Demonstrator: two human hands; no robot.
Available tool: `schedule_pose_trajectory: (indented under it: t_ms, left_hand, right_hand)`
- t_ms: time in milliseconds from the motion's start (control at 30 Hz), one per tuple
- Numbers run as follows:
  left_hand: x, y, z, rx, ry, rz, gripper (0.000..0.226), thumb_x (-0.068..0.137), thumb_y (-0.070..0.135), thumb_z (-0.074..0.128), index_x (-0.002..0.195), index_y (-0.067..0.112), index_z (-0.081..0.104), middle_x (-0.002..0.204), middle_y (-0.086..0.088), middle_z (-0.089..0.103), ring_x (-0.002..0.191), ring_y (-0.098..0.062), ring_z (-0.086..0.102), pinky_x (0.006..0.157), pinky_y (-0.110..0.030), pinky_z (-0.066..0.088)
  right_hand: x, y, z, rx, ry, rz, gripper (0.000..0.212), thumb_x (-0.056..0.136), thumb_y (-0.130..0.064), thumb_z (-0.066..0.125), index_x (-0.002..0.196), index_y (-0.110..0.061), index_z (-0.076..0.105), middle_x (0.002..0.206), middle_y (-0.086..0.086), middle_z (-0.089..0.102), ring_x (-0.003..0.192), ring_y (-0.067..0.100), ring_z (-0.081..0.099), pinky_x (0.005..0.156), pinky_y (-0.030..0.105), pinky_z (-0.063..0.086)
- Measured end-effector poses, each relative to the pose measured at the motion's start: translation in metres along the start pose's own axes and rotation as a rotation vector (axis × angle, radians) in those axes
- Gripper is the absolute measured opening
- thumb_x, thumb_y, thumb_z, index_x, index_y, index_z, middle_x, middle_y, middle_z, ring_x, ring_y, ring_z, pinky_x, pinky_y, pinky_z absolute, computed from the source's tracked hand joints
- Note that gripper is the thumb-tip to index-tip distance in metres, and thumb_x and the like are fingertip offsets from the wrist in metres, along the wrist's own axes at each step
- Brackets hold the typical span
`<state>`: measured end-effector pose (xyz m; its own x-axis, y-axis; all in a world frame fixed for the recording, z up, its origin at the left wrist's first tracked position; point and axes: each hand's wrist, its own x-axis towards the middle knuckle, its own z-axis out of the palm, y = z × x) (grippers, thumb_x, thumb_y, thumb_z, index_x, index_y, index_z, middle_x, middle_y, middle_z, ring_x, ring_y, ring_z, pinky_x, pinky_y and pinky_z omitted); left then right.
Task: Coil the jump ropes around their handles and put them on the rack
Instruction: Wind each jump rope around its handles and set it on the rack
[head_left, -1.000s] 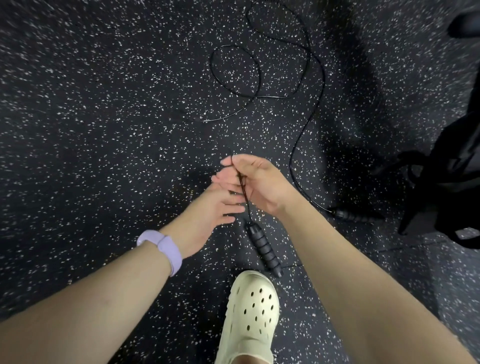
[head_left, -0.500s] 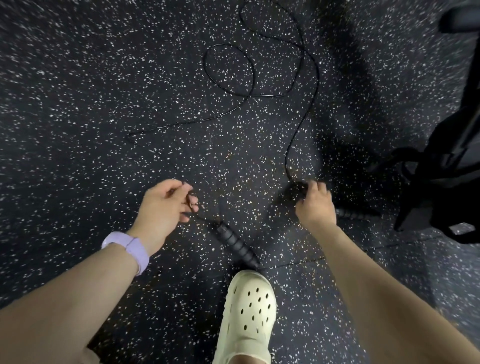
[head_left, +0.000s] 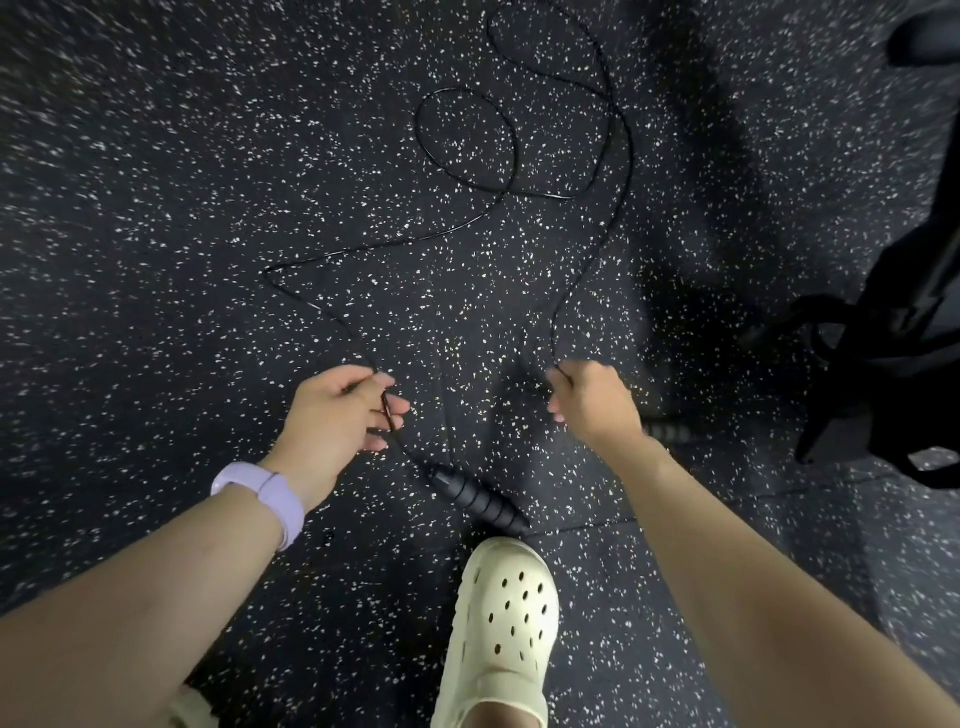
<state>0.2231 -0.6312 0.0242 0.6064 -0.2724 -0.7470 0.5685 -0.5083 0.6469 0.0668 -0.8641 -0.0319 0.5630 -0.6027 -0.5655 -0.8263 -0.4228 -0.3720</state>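
Observation:
A thin black jump rope (head_left: 511, 150) lies in loose loops on the speckled floor ahead of me. My left hand (head_left: 340, 410) pinches the rope a short way above one ribbed black handle (head_left: 480, 500), which hangs slanted just over the floor near my shoe. My right hand (head_left: 592, 402) grips the other stretch of rope, close to the second handle (head_left: 667, 432), which peeks out behind my right wrist.
My cream clog (head_left: 501, 623) stands at the bottom centre on the black speckled rubber floor (head_left: 182, 208). A black frame with straps (head_left: 893, 364) stands at the right edge. A lilac watch band (head_left: 265, 496) is on my left wrist.
My hands have drawn apart; the left now holds the rope above the near handle and the right has taken the rope near the far handle. More rope has straightened between the loops and my left hand.

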Motion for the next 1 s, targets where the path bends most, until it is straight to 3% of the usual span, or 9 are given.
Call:
schedule_pose_trajectory:
  t_ms: [133,233,300,367,567,667,800,933,1000]
  left_hand:
    - [-0.008,0.012,-0.001,0.040,-0.067,0.023,0.011,0.103,0.017,0.060,0.107,0.012,0.069,0.085,-0.007,0.079,0.067,-0.013,0.072,0.042,-0.023,0.046]
    - [-0.021,0.029,-0.010,0.115,-0.135,0.073,0.012,0.102,0.017,0.062,0.107,0.012,0.071,0.090,-0.006,0.079,0.070,-0.014,0.075,0.040,-0.023,0.046]
    - [-0.031,0.045,-0.021,0.150,-0.146,0.130,0.010,0.101,0.016,0.063,0.100,0.014,0.072,0.093,-0.006,0.077,0.073,-0.016,0.077,0.041,-0.025,0.050]
    - [-0.041,0.062,-0.036,0.185,-0.164,0.202,0.012,0.100,0.016,0.064,0.091,0.017,0.072,0.096,-0.010,0.076,0.077,-0.023,0.078,0.043,-0.029,0.054]
    - [-0.100,0.116,-0.093,0.381,-0.084,0.450,0.014,0.099,0.014,0.065,0.087,0.009,0.072,0.085,-0.018,0.071,0.075,-0.033,0.074,0.045,-0.028,0.056]
    - [-0.149,0.148,-0.125,0.402,-0.004,0.553,0.016,0.099,0.015,0.065,0.088,0.009,0.075,0.076,-0.015,0.075,0.073,-0.033,0.075,0.052,-0.036,0.061]
    - [-0.222,0.183,-0.167,0.343,0.047,0.625,0.017,0.100,0.013,0.062,0.090,0.009,0.074,0.084,-0.016,0.076,0.078,-0.028,0.076,0.057,-0.033,0.061]
    - [-0.294,0.206,-0.194,0.319,0.132,0.724,0.018,0.100,0.012,0.061,0.094,0.002,0.075,0.089,-0.017,0.076,0.079,-0.024,0.076,0.064,-0.039,0.063]
    - [-0.324,0.209,-0.206,0.307,0.212,0.787,0.018,0.097,0.016,0.065,0.090,0.004,0.076,0.086,-0.019,0.074,0.072,-0.025,0.069,0.071,-0.048,0.060]
  right_hand:
    - [-0.015,-0.064,-0.009,0.386,-0.139,-0.125,0.035,0.110,-0.021,0.049,0.089,-0.002,0.067,0.073,0.004,0.077,0.058,0.017,0.073,0.059,0.043,0.057]
    - [-0.032,-0.110,-0.014,0.626,-0.199,-0.108,0.031,0.110,-0.020,0.051,0.101,0.004,0.068,0.075,0.004,0.078,0.064,0.022,0.075,0.068,0.045,0.061]
    - [-0.047,-0.138,-0.017,0.703,-0.248,-0.118,0.029,0.109,-0.020,0.052,0.098,0.001,0.069,0.078,0.010,0.078,0.066,0.023,0.075,0.070,0.044,0.063]
    - [-0.064,-0.166,-0.023,0.679,-0.274,-0.174,0.032,0.109,-0.020,0.053,0.096,0.004,0.071,0.085,0.022,0.077,0.071,0.029,0.076,0.072,0.044,0.065]
    - [-0.115,-0.250,-0.062,0.619,-0.280,-0.337,0.038,0.108,-0.014,0.052,0.090,0.017,0.063,0.089,0.033,0.070,0.080,0.034,0.074,0.070,0.043,0.066]
    - [-0.157,-0.293,-0.096,0.665,-0.322,-0.400,0.038,0.110,-0.017,0.048,0.088,0.005,0.069,0.084,0.023,0.073,0.075,0.027,0.074,0.064,0.037,0.063]
    - [-0.222,-0.344,-0.145,0.633,-0.346,-0.538,0.036,0.110,-0.020,0.049,0.100,0.007,0.071,0.088,0.018,0.077,0.078,0.026,0.077,0.067,0.033,0.062]
    - [-0.283,-0.381,-0.179,0.551,-0.203,-0.689,0.030,0.106,-0.017,0.057,0.090,0.003,0.074,0.082,0.015,0.074,0.072,0.020,0.073,0.064,0.030,0.058]
    - [-0.312,-0.395,-0.188,0.556,-0.116,-0.744,0.032,0.102,-0.019,0.062,0.080,-0.003,0.078,0.082,0.013,0.076,0.073,0.018,0.066,0.071,0.033,0.056]
